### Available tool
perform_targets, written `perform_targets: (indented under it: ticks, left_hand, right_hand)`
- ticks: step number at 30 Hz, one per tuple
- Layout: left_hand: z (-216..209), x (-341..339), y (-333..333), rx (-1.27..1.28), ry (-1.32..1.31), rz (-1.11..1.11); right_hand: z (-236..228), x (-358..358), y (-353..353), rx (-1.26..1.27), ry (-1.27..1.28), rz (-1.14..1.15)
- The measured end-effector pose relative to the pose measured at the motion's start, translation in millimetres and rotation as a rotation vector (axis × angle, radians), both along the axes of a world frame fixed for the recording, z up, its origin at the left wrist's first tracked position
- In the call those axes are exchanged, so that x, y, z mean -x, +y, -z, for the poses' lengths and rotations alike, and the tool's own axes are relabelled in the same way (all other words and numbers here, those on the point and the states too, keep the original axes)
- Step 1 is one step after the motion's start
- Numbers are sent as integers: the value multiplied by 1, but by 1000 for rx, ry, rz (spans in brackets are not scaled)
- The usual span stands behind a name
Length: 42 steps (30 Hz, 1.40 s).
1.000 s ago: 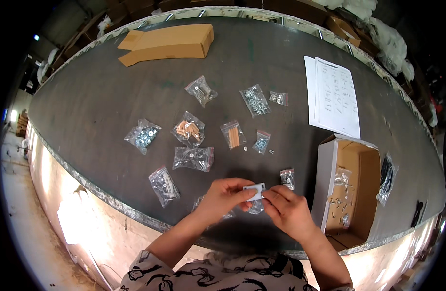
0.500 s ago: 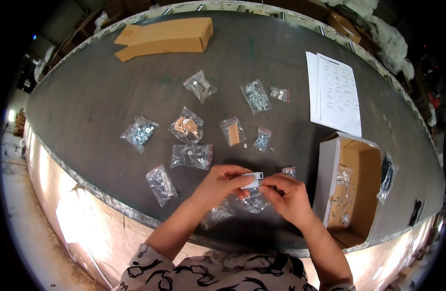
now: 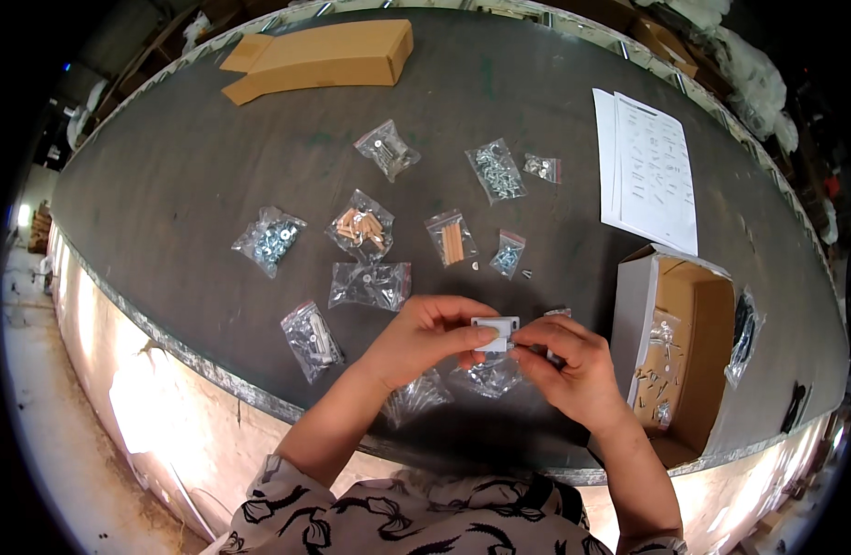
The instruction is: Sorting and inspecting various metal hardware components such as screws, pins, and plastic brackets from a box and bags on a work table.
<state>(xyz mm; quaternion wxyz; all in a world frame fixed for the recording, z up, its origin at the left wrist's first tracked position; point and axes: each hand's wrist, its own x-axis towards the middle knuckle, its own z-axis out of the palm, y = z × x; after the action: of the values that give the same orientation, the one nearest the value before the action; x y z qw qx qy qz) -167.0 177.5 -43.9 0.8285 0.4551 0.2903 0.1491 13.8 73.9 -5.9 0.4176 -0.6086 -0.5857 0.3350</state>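
Note:
A small white plastic fitting point(image 3: 499, 326) with dark slots in its upper edge is pinched between the thumb and fingers of my left hand point(image 3: 424, 340). My right hand point(image 3: 572, 368) meets the fitting's right edge with thumb and fingertips pressed together. Whatever lies in that pinch is too small to make out. Below the fitting, a clear plastic bag point(image 3: 488, 377) lies on the table. Another clear bag point(image 3: 418, 398) is by my left wrist. Partly behind my right fingers shows a small zip bag point(image 3: 559, 313).
On the dark table point(image 3: 194, 166) lie several zip bags, including a bag of wooden dowels point(image 3: 451, 240) and a bag of screws point(image 3: 496, 171). An open carton point(image 3: 629, 324) with loose hardware stands right, below printed sheets point(image 3: 652, 176). A flattened cardboard box point(image 3: 324, 57) lies far left.
Both hands and the white fitting have shifted slightly right in the picture. The fitting is turned so that more of its slotted face shows. My right fingertips stay against its edge.

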Motion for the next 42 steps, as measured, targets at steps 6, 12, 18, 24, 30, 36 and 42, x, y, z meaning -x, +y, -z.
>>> perform_targets:
  ticks: [6,12,18,24,30,36,42]
  left_hand:
    - [-1,-5,-4,-44,6,-92]
    - [20,-11,-7,-8,17,-218]
    - [33,-12,-4,117,26,-291]
    - [37,-13,-2,191,20,-345]
    - [38,-14,0,209,28,-354]
    - [43,-11,2,210,32,-353]
    - [41,-10,1,213,26,-353]
  right_hand:
    - [6,-17,0,180,41,177]
    - [34,-48,28,104,-371,206]
    - [37,-46,47,318,-282,197]
    - [56,-36,49,230,-308,216]
    - [60,-35,52,226,-330,219]
    - [58,-37,52,252,-340,171]
    - [58,-39,63,80,-452,57]
